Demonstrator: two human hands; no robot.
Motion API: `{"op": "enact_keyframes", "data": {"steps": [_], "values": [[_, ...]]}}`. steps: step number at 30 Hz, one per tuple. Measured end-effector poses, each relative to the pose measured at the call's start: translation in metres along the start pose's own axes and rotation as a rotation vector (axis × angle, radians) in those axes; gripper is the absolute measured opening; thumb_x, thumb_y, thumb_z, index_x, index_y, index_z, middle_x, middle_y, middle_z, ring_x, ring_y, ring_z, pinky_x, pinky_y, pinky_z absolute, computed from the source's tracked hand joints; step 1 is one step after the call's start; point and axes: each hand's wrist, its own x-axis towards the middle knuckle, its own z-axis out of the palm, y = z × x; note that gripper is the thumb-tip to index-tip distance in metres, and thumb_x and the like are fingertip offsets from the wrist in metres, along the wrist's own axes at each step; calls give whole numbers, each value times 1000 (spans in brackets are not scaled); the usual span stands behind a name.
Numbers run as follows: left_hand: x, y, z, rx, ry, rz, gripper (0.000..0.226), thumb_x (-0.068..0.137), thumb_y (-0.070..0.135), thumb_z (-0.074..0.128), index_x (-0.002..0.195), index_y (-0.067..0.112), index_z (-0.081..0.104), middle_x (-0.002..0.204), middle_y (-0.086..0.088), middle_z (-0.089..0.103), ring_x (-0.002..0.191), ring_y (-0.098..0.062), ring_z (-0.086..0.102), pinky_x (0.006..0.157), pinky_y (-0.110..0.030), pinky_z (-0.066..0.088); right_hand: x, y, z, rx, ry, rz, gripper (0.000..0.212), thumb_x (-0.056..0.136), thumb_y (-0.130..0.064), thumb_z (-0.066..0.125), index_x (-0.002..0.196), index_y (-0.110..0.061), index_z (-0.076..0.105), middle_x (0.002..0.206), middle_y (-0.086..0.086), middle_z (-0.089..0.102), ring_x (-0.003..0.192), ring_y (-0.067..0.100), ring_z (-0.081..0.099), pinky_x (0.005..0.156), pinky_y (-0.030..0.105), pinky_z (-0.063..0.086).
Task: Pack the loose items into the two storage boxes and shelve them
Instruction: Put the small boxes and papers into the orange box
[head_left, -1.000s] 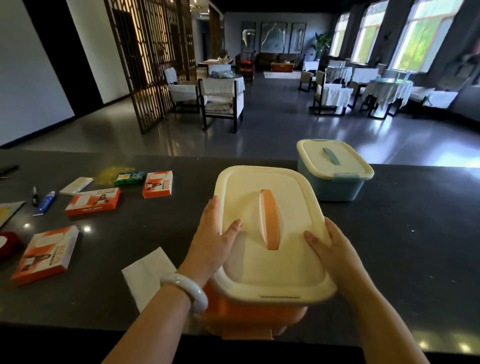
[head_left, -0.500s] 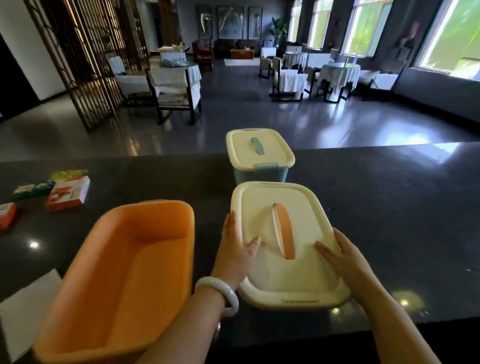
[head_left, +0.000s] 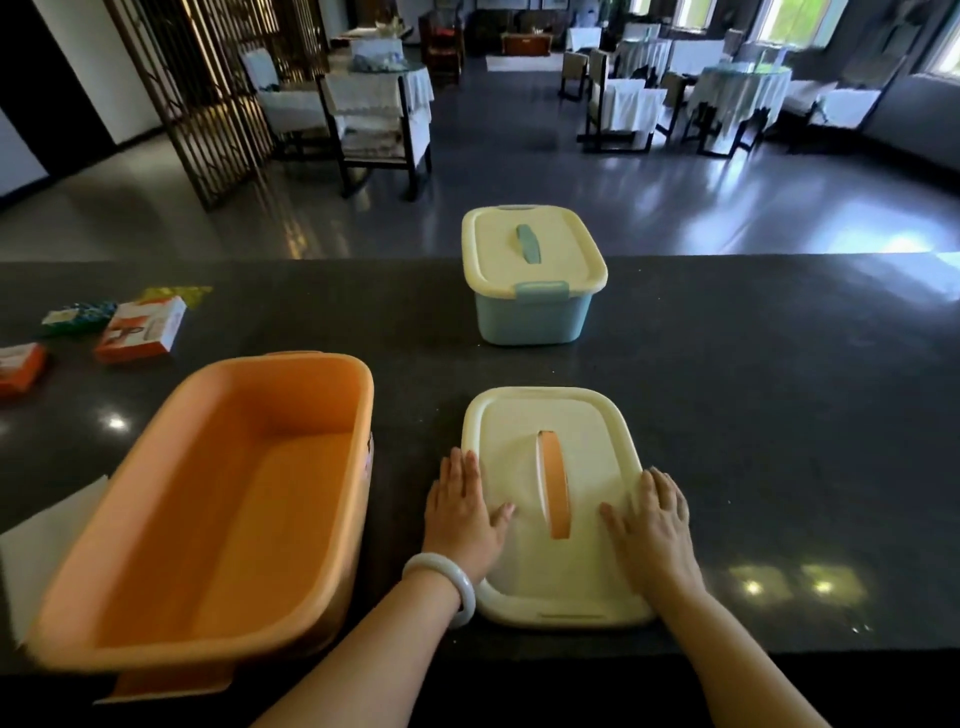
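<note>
Cream lid (head_left: 558, 499) flat near the counter (head_left: 779, 415) front edge, beside the open orange box (head_left: 208, 509); left hand (head_left: 462, 514) and right hand (head_left: 654, 525), fingers straight, rest on its sides.

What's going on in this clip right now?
A person has both hands on a cream rectangular lid with an orange handle, which lies flat on the dark counter. The left hand and right hand rest at its two sides. The open orange plastic storage box beside it is empty. The blue storage box with a cream lid is shut. Small cartons lie unpacked at the left.
</note>
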Motion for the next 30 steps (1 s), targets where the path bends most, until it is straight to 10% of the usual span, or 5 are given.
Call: {"op": "enact_keyframes", "data": {"steps": [18, 24, 30], "values": [[-40, 15, -116, -42, 127, 226, 63, 99, 45, 41, 153, 25, 15, 162, 4, 10, 148, -14, 5, 117, -35, 14, -6, -106, -27, 23, 67, -97, 70, 96, -48, 42, 152, -14, 17, 160, 7, 12, 147, 24, 6, 118, 42, 12], [-71, -51, -188, -47, 359, 149, 60, 98, 49, 41, 151, 30, 22, 157, 7, 22, 143, -12, 23, 112, -30, 23, -43, -208, -7, 177, -23, -232, 62, 93, -47, 50, 148, -28, 27, 154, 0, 30, 137, 25, 35, 110, 45, 32], [-90, -167, -224, -30, 268, -61, 57, 99, 47, 37, 151, 29, 21, 157, 7, 20, 140, -14, 29, 109, -37, 34, -85, -256, 31, 302, -282, -271, 70, 93, -44, 53, 150, -32, 15, 153, 1, 31, 133, 21, 42, 104, 41, 39]]}}
